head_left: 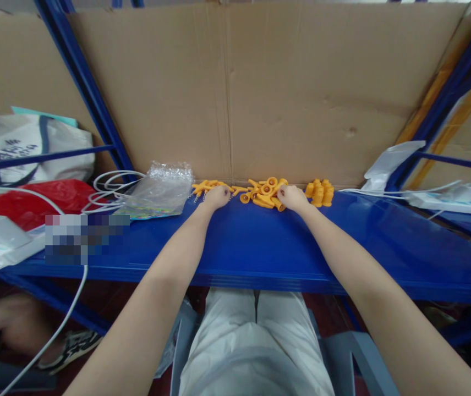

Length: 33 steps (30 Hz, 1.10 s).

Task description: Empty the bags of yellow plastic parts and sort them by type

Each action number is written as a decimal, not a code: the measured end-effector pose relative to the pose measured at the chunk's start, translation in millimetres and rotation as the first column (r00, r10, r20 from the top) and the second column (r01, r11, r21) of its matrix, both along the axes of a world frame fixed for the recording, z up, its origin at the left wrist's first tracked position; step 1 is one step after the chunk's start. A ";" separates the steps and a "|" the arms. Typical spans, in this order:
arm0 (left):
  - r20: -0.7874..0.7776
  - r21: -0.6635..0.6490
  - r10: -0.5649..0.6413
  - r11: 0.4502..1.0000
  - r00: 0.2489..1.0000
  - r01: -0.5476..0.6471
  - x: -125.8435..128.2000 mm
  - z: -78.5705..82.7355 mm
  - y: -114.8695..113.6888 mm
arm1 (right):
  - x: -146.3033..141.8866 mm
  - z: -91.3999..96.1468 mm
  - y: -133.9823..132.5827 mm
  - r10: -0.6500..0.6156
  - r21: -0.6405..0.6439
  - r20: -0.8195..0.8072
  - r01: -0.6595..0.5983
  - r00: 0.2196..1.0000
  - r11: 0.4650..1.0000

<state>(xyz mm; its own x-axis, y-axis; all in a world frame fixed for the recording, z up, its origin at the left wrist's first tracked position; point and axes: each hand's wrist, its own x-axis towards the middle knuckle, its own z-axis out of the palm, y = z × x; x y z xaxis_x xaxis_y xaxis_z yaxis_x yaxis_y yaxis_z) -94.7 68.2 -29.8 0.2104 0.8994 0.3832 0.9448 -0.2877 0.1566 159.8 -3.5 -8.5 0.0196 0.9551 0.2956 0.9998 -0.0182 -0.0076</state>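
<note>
My left hand is closed, its fingers curled over a group of small orange-yellow pieces with short metal chains. My right hand is also closed, at the right side of a loose pile of orange-yellow plastic parts with hollow round ends. The fingers of both hands hide whatever is in them. Just right of my right hand, several orange-yellow parts stand upright in a tight cluster. A thin orange-yellow piece lies between my hands.
The blue shelf top meets a tall cardboard panel behind the parts. Left are a clear plastic bag, white cables, a red bag and a power strip. A white power strip lies right. Another person's leg shows lower left.
</note>
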 end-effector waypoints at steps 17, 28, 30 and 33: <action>-0.100 -0.156 -0.052 0.987 0.994 0.036 7.4 -7.6 5.4 | -1.3 2.1 -2.8 0.015 -0.004 0.005 -0.015 1.000 1.000; -0.072 -0.154 -0.027 0.988 0.997 0.015 12.3 -7.7 -3.3 | -2.4 3.2 -5.4 0.018 -0.004 0.008 -0.018 1.000 1.000; -0.084 -0.082 -0.037 0.996 0.996 0.030 13.0 -6.2 -4.4 | -2.4 3.0 -5.3 0.016 -0.002 0.015 -0.016 1.000 1.000; -0.091 -0.013 -0.093 0.996 0.992 0.092 17.0 -4.8 -6.0 | -1.8 2.4 -4.1 0.017 0.000 0.018 -0.017 1.000 1.000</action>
